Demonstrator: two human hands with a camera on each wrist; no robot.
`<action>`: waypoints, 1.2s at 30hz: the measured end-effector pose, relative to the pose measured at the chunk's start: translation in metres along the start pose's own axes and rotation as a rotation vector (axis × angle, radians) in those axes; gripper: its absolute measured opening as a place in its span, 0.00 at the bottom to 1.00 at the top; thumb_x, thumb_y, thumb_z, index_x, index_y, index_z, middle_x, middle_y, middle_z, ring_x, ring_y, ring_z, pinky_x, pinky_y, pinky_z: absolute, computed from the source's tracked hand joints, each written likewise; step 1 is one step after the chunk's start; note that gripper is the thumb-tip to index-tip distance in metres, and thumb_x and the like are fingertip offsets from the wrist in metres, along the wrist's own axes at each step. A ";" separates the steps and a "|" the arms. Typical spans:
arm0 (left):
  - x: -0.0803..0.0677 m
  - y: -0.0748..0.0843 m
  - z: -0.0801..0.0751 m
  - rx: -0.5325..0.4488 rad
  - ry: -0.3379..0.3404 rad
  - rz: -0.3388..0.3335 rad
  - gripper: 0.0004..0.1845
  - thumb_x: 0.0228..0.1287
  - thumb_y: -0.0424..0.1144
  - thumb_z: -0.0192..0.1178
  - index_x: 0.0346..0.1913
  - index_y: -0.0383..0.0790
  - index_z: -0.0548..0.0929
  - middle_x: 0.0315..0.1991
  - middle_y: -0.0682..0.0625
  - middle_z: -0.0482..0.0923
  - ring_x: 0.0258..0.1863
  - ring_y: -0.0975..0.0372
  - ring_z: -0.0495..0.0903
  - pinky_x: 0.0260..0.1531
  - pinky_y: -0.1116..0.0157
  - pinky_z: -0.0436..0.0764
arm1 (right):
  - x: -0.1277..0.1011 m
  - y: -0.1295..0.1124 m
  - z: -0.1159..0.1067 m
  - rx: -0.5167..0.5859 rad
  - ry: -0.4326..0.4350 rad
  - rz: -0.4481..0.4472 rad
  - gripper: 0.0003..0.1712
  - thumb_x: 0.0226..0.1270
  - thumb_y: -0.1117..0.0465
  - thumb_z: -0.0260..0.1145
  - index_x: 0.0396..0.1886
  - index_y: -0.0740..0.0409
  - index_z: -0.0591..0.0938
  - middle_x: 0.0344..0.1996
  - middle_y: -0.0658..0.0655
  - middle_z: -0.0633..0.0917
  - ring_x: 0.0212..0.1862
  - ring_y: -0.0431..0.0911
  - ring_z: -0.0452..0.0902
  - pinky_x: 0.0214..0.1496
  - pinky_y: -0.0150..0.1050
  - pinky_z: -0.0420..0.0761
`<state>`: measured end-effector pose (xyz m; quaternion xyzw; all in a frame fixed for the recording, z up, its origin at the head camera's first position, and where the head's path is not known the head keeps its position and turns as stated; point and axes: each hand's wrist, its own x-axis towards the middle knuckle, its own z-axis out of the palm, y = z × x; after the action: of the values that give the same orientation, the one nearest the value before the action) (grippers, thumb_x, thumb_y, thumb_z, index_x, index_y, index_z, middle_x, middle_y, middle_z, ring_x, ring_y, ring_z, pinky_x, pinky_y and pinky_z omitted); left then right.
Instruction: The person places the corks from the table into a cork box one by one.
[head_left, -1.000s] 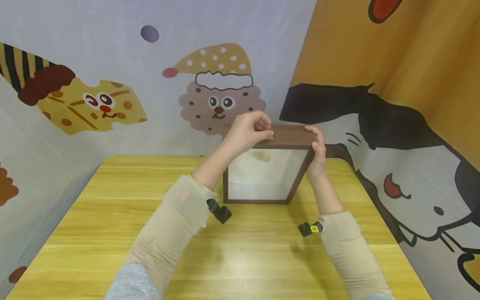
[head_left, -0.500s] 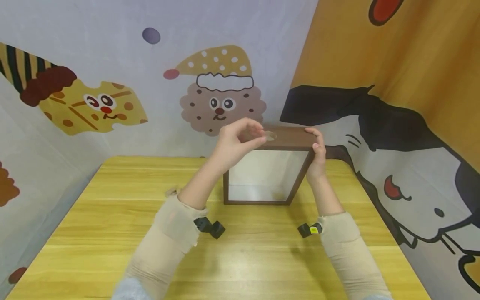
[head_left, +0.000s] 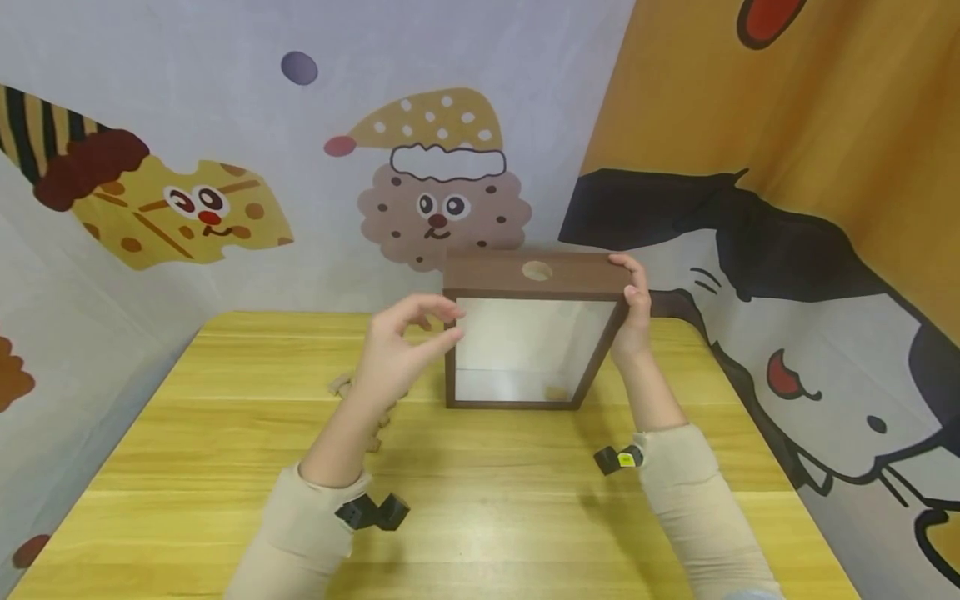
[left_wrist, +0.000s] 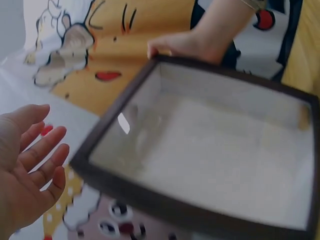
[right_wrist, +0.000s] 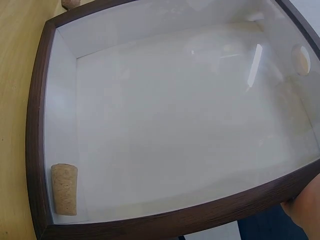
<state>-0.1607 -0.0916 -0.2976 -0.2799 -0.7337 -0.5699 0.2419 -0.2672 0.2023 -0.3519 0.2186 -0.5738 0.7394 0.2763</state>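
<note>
A dark brown shadow box point(head_left: 487, 272) with a clear front stands upright on the table. A round hole point(head_left: 537, 271) opens in its top side. Inside, one cork point(right_wrist: 64, 190) lies in the bottom corner, at the lower right in the head view. My right hand point(head_left: 636, 317) grips the upper right corner of the box, fingers over the top and thumb at the edge. Just off the left side of the box is my left hand point(head_left: 397, 346), with nothing in its loosely bent fingers and thumb and fingertips apart.
Several corks point(head_left: 342, 385) lie on the wooden table point(head_left: 480, 517) left of the box, partly hidden behind my left hand and wrist. Behind the table hangs a cloth point(head_left: 247, 83) printed with cartoon figures.
My left hand has moved from the hole down and to the left, away from the box. A cork has dropped to the bottom inside. My right hand keeps its grip.
</note>
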 end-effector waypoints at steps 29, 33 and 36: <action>-0.161 -0.127 -0.080 0.207 -0.162 -0.490 0.21 0.55 0.38 0.70 0.52 0.35 0.80 0.46 0.46 0.82 0.46 0.52 0.76 0.45 0.53 0.74 | 0.002 0.002 0.000 -0.008 -0.010 -0.002 0.27 0.60 0.44 0.51 0.55 0.50 0.77 0.53 0.56 0.73 0.50 0.50 0.66 0.49 0.42 0.62; -0.172 -0.139 -0.083 0.198 -0.176 -0.505 0.21 0.54 0.39 0.71 0.52 0.38 0.81 0.46 0.50 0.82 0.46 0.53 0.78 0.44 0.58 0.77 | 0.001 0.001 0.000 0.003 -0.008 -0.003 0.27 0.59 0.44 0.52 0.55 0.51 0.76 0.53 0.55 0.73 0.50 0.49 0.67 0.49 0.42 0.63; -0.177 -0.146 -0.083 0.157 -0.181 -0.529 0.21 0.54 0.38 0.71 0.52 0.38 0.81 0.47 0.49 0.81 0.47 0.52 0.78 0.44 0.63 0.78 | 0.000 0.000 0.000 -0.001 -0.004 -0.006 0.30 0.60 0.44 0.52 0.56 0.55 0.75 0.53 0.55 0.73 0.50 0.49 0.66 0.50 0.42 0.63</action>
<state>-0.1293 -0.2244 -0.4994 -0.1089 -0.8417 -0.5273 0.0392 -0.2678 0.2027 -0.3521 0.2215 -0.5741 0.7378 0.2774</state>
